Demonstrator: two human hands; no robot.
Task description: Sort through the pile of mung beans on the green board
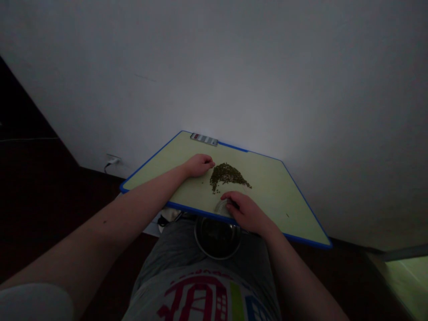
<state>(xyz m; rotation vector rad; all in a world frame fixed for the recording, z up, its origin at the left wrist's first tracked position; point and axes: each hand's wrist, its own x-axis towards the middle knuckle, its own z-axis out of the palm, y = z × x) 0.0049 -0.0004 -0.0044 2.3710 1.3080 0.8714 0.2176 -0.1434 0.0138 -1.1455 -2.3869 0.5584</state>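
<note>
Pile of small green seeds (228,172) was spread in arc, long axis left to right. Just left of pile, nearer: left hand (199,165), fingers curled; whether seeds were pinched, unclear. Bodyward of pile: translucent cup-like container (221,207), gripped by right hand (245,210). Beneath pile: blue-edged tabletop (270,191); beyond, grey wall (234,80); bodyward, metal bowl (219,257).

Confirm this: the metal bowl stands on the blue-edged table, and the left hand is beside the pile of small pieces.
Wrong place: the head view shows the metal bowl at the person's lap, below the near edge of the blue-edged table. The left hand is beside the pile of small pieces.
</note>
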